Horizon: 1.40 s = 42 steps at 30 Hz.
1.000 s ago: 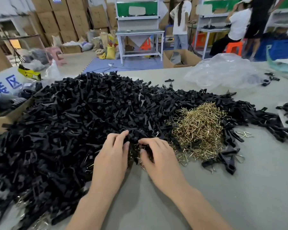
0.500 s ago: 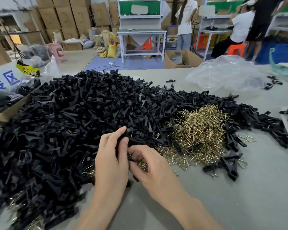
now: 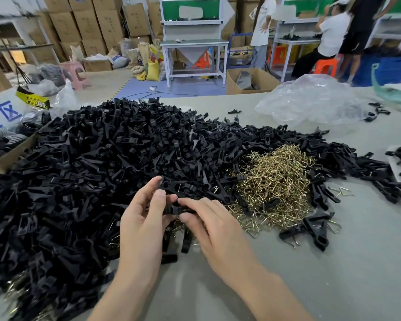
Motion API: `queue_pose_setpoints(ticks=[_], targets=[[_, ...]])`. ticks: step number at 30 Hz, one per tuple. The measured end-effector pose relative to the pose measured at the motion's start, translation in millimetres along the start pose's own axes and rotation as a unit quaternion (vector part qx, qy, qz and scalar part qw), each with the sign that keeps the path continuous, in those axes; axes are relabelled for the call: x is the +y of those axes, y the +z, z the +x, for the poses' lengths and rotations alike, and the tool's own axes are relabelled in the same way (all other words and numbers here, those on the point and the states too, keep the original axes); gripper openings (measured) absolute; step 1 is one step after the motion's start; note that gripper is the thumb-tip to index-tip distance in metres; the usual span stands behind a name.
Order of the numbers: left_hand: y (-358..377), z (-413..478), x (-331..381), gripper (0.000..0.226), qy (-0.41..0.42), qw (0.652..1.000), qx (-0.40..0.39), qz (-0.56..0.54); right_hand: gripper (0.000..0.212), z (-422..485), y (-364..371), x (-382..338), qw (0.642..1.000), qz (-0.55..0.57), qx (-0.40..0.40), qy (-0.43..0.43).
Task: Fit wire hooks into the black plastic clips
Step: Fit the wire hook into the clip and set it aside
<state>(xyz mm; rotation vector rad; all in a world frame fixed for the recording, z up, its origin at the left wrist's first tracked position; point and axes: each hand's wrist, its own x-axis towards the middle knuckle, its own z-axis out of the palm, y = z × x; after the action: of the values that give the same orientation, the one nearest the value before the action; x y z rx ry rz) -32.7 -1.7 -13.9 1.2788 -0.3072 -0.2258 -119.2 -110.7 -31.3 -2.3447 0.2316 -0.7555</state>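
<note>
Just left of the wire hook heap [image 3: 276, 181]: one black clip [image 3: 175, 209] pinched at both ends, left hand [image 3: 141, 225] with thumb and fingers curled on its left end, right hand [image 3: 215, 230] with thumb and forefinger on its right end; hook fitted or not, cannot tell. Behind and left of the heap, pile of black clips [image 3: 102, 170]; far behind the heap, clear plastic bag [image 3: 310, 100]; all on grey table [image 3: 333, 262].

Big heap of black plastic clips [image 3: 90, 170] left of the left hand [image 3: 141, 230], bent gold wire hooks [image 3: 276, 181] piled right of the right hand [image 3: 218, 230].
</note>
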Motion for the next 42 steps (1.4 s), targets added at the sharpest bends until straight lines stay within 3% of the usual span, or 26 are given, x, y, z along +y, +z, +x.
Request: queue_pose_setpoints(ticks=[3, 6, 11, 18, 24, 30, 36, 42], targets=[[1, 0, -2, 0.027, -0.019, 0.999, -0.007, -0.039, 0.037, 1, 0, 2, 1.000, -0.025, 0.012, -0.016], [2, -1, -5, 0.025, 0.018, 1.000, 0.023, 0.002, 0.034, 0, 1, 4, 0.998, -0.032, 0.048, -0.010], [4, -3, -5, 0.026, 0.053, 0.997, 0.019, 0.055, 0.037, 4, 1, 8, 0.992, 0.070, 0.071, 0.073], [7, -2, -8, 0.027, 0.026, 0.999, -0.019, 0.028, 0.031, 8, -2, 12, 0.982, 0.118, 0.089, 0.117], [7, -1, -9, 0.035, -0.057, 0.995, -0.054, -0.061, 0.039, 8, 0, 9, 0.980, 0.150, 0.067, 0.109], [2, -2, -5, 0.032, 0.007, 0.997, -0.032, 0.077, 0.033, 6, 3, 3, 0.983, 0.153, 0.035, 0.093], [5, -6, 1, 0.032, 0.041, 0.989, -0.049, 0.135, 0.033, 11, -3, 2, 0.926, 0.325, 0.019, 0.190], [9, -10, -3, 0.034, 0.064, 0.981, -0.031, 0.179, 0.034, 13, -6, 1, 0.878, 0.433, -0.029, 0.203]])
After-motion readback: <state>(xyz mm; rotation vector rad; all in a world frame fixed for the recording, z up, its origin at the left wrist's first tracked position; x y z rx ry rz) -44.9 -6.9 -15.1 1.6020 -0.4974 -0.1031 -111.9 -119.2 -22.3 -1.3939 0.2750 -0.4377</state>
